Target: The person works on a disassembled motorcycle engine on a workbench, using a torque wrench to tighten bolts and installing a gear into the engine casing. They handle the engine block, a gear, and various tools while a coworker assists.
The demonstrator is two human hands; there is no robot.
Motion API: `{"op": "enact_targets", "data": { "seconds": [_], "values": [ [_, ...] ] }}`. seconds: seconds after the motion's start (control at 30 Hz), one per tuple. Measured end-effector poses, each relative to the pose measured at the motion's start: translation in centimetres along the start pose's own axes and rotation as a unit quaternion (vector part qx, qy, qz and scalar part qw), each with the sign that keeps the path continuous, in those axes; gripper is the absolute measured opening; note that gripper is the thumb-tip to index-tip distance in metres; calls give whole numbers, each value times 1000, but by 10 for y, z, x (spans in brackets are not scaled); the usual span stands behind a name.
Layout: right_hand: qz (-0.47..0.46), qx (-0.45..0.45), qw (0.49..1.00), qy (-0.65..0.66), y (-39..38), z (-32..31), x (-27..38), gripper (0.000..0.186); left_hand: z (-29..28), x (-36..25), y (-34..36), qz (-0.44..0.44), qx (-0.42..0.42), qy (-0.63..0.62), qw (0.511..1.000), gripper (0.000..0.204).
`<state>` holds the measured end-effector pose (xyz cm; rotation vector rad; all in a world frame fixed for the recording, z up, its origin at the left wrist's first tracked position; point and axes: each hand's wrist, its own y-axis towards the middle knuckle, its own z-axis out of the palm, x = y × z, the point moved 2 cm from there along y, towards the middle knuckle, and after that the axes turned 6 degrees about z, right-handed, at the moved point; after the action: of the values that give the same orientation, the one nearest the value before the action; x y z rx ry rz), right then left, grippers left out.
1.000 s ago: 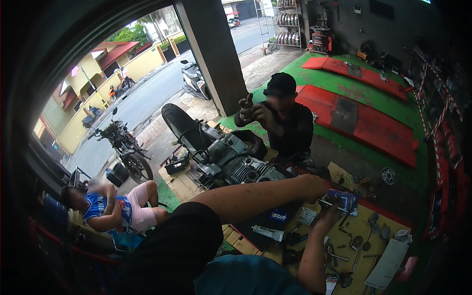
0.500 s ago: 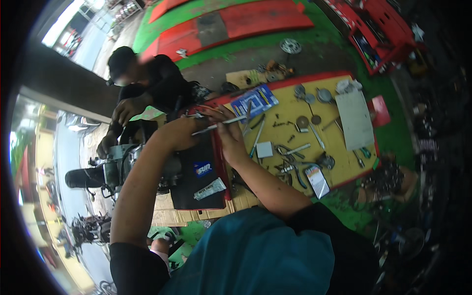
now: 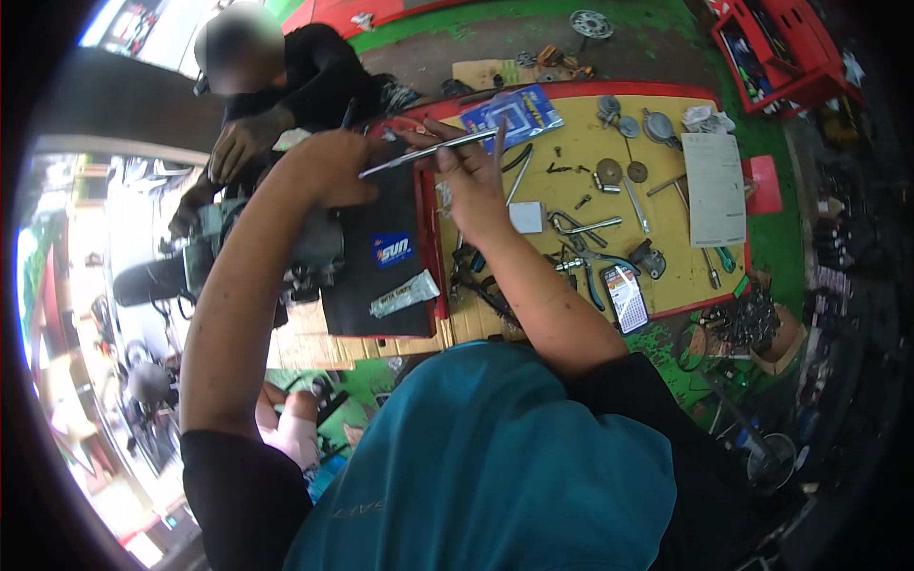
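Observation:
My right hand [image 3: 466,181] is closed on a slim silver tool [image 3: 414,159], held slanting above the bench, with another long piece [image 3: 498,147] upright by its fingers. My left hand [image 3: 338,167] is at the tool's left end with fingers curled; what they grip is hidden. Beneath them lie a black mat [image 3: 371,305] bearing a blue sticker [image 3: 390,249] and a squeezed tube [image 3: 403,294]. A blue blister pack [image 3: 512,119] is just behind my right hand. The yellow bench top [image 3: 666,281] holds several valves, bolts, pliers, round metal parts [image 3: 636,171] and a white sheet [image 3: 714,190].
A co-worker in black [image 3: 314,67] reaches with a hand [image 3: 233,152] toward the motorcycle engine [image 3: 219,233] at left. A red tool cart [image 3: 781,52] is at back right. Boxed metal parts [image 3: 747,333] lie right of the bench. A seated person's leg [image 3: 295,423] shows low at left.
The view has swung down from the street onto the bench and my hands. The co-worker's raised hands have lowered to the engine. My hands stay together with the silver tool.

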<state>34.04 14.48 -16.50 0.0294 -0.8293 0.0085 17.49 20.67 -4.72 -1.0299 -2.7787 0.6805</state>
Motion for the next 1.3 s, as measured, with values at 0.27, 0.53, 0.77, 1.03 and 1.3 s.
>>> {"op": "enact_targets", "data": {
  "seconds": [0.27,0.53,0.77,1.03,1.3],
  "values": [
    [17,15,995,-96,7,-15,-18,36,15,16,-4,-90,63,100,989,33],
    [26,54,998,-36,6,-15,-10,38,12,3,-8,-149,115,59,980,34],
    [2,1,991,-136,12,-21,-18,42,26,14,-12,-164,119,76,976,36],
    [-2,45,997,-69,4,6,-5,33,17,16,-10,-204,204,38,957,44],
    [10,27,993,-115,8,5,-6,36,14,-6,-2,-106,108,7,988,45]
  ]
}}
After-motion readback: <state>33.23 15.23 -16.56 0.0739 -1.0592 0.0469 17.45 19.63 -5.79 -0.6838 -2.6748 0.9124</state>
